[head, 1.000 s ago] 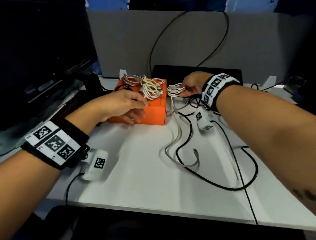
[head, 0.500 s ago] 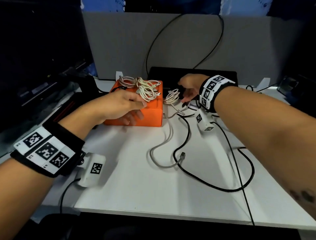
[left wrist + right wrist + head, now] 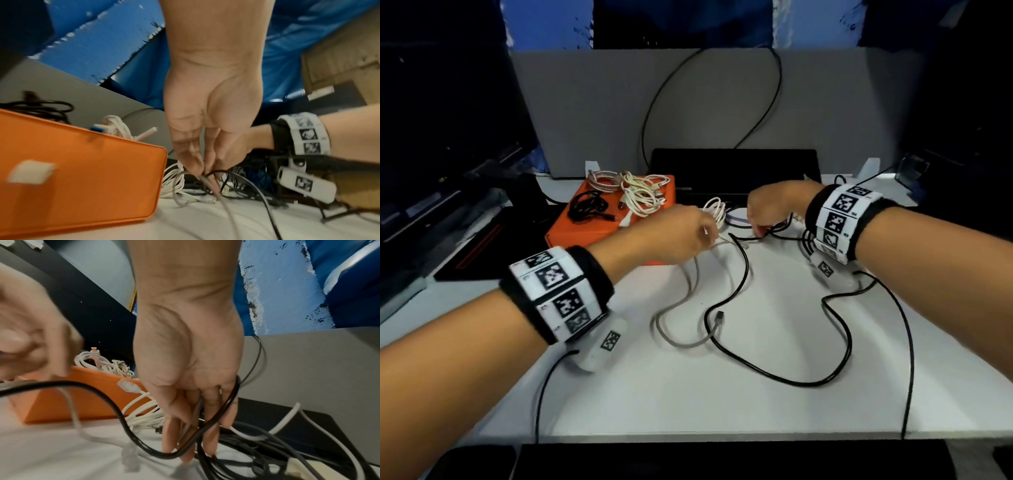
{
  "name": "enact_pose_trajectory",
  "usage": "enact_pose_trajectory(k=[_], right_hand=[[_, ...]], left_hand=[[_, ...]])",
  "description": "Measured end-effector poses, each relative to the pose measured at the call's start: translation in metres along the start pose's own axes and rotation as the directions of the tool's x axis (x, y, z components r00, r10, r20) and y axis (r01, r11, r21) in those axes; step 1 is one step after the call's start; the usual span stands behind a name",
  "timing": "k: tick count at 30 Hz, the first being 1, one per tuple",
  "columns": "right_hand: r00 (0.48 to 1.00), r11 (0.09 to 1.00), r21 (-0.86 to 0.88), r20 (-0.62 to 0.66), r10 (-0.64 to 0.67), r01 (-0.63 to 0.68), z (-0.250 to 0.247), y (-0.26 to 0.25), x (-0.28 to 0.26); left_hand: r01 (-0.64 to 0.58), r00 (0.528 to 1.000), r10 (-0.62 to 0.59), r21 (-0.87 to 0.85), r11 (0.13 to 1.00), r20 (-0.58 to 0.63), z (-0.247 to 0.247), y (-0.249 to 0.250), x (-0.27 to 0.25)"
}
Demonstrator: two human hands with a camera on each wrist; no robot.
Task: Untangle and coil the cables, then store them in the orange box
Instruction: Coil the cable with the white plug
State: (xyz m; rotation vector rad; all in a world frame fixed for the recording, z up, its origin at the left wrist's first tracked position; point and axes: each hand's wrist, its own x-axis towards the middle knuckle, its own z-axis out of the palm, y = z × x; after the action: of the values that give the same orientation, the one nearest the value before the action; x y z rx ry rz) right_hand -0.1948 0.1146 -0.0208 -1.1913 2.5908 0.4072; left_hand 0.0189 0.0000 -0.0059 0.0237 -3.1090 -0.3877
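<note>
Beside orange box (image 3: 599,236) edge: left hand (image 3: 681,236) grip pinches grey cable (image 3: 681,310); right hand (image 3: 770,205) grip hooks black cable (image 3: 774,373) (front desk open).

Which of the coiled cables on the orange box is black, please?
The black coil at the box's left near side; the white bundle and the braided coil are pale.

Office desk, grey partition (image 3: 602,113), monitor (image 3: 441,102), white desktop (image 3: 722,404)
</note>
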Motion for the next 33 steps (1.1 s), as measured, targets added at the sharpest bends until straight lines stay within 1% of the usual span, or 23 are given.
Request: enact_pose_trajectory(k=[1, 2, 5, 7, 9, 10, 12, 13, 14, 17, 21, 22, 24, 26, 28, 31, 33], right_hand=[[0.999, 0.999, 0.011, -0.020, -0.032, 0.033, 0.002, 0.001, -0.004], [0.998, 0.998, 0.028, -0.045, -0.051, 0.053, 0.004, 0.002, -0.008], [0.992, 0.991, 0.100, -0.104, -0.078, 0.088, 0.011, 0.003, -0.012], [0.986, 0.988, 0.088, -0.120, -0.112, 0.123, 0.016, 0.002, -0.010], [0.981, 0.988, 0.038, -0.128, -0.144, 0.150, 0.019, 0.001, -0.014], [0.979, 0.987, 0.022, -0.136, -0.153, 0.157, 0.020, 0.001, -0.016], [0.976, 0.988, 0.004, -0.156, -0.149, 0.152, 0.020, 0.002, -0.020], [0.976, 0.990, -0.010, -0.169, -0.137, 0.137, 0.021, 0.002, -0.022], [0.976, 0.992, -0.032, -0.179, -0.123, 0.119, 0.021, 0.003, -0.023], [0.979, 0.992, -0.119, -0.191, -0.068, 0.045, 0.023, 0.007, -0.029], [0.986, 0.989, -0.147, -0.164, -0.033, 0.008, 0.025, 0.012, -0.032], [0.986, 0.991, -0.134, -0.167, -0.030, 0.007, 0.023, 0.011, -0.032], [0.980, 0.994, -0.108, -0.193, -0.036, 0.015, 0.020, 0.007, -0.036], [0.969, 0.993, -0.119, -0.243, -0.054, 0.025, 0.018, 0.002, -0.040], [0.955, 0.987, -0.157, -0.282, -0.086, 0.042, 0.020, -0.004, -0.043], [0.963, 0.980, -0.186, -0.242, -0.122, 0.077, 0.023, -0.008, -0.049], [0.972, 0.981, -0.166, -0.194, -0.130, 0.099, 0.025, -0.008, -0.055]], left_hand=[[-0.001, 1.000, 0.003, 0.092, 0.996, -0.022, 0.005, 0.004, 0.013], [0.006, 1.000, -0.003, 0.179, 0.984, -0.012, 0.011, 0.007, 0.028], [0.057, 0.990, -0.103, 0.394, 0.917, 0.095, 0.036, 0.011, 0.069], [0.067, 0.980, -0.152, 0.508, 0.859, 0.127, 0.049, 0.011, 0.087], [0.093, 0.977, -0.186, 0.584, 0.806, 0.101, 0.054, 0.016, 0.096], [0.100, 0.980, -0.185, 0.629, 0.771, 0.071, 0.055, 0.017, 0.100], [0.103, 0.986, -0.166, 0.720, 0.686, 0.017, 0.056, 0.018, 0.105], [0.114, 0.986, -0.168, 0.744, 0.658, -0.003, 0.055, 0.017, 0.106], [0.129, 0.984, -0.179, 0.749, 0.649, -0.014, 0.053, 0.016, 0.107], [0.157, 0.976, -0.216, 0.728, 0.667, -0.013, 0.043, 0.014, 0.106], [0.160, 0.957, -0.290, 0.765, 0.623, 0.035, 0.035, 0.012, 0.101], [0.165, 0.950, -0.308, 0.754, 0.635, 0.052, 0.035, 0.010, 0.100], [0.188, 0.934, -0.345, 0.694, 0.694, 0.091, 0.035, 0.008, 0.097], [0.190, 0.928, -0.343, 0.609, 0.770, 0.145, 0.032, 0.008, 0.095], [0.182, 0.928, -0.329, 0.556, 0.811, 0.175, 0.030, 0.006, 0.094], [0.168, 0.952, -0.271, 0.501, 0.849, 0.139, 0.029, 0.002, 0.092], [0.153, 0.961, -0.244, 0.485, 0.861, 0.129, 0.030, -0.001, 0.089]])
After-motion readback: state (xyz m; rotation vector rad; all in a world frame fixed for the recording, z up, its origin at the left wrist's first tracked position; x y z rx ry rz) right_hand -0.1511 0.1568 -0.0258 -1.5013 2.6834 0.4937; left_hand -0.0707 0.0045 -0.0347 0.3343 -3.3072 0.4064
